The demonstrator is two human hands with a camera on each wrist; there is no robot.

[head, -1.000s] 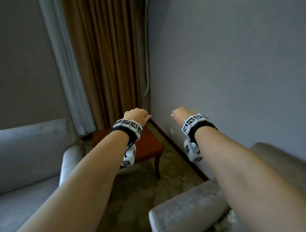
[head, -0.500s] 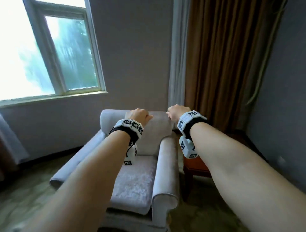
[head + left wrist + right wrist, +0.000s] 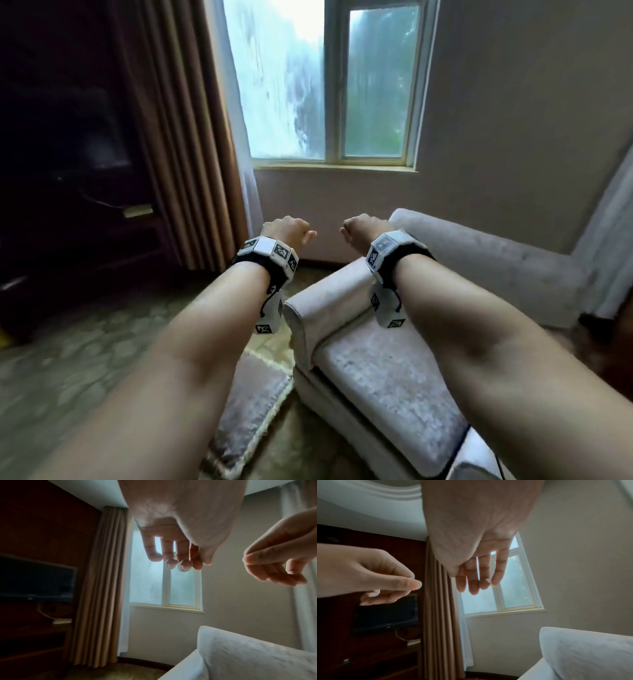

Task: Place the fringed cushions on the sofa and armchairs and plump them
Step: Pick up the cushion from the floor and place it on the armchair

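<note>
No fringed cushion shows in any view. Both arms reach forward at chest height. My left hand hangs loosely curled and holds nothing; its fingers droop in front of the window. My right hand is likewise loosely curled and empty, its fingers hanging down. The hands are about a hand's width apart. A pale grey armchair stands below and to the right of them, its seat bare, its near armrest under my right wrist. Its backrest fills the lower right of both wrist views.
A grey rug with a pale shaggy edge lies on the floor left of the armchair. Brown curtains hang beside the window. A dark wooden cabinet with a television stands at the left. Patterned carpet covers the floor.
The view has swung left, from a corner with a side table, past the armchair, to the window and dark cabinet. Both hands stayed out in front, empty.
</note>
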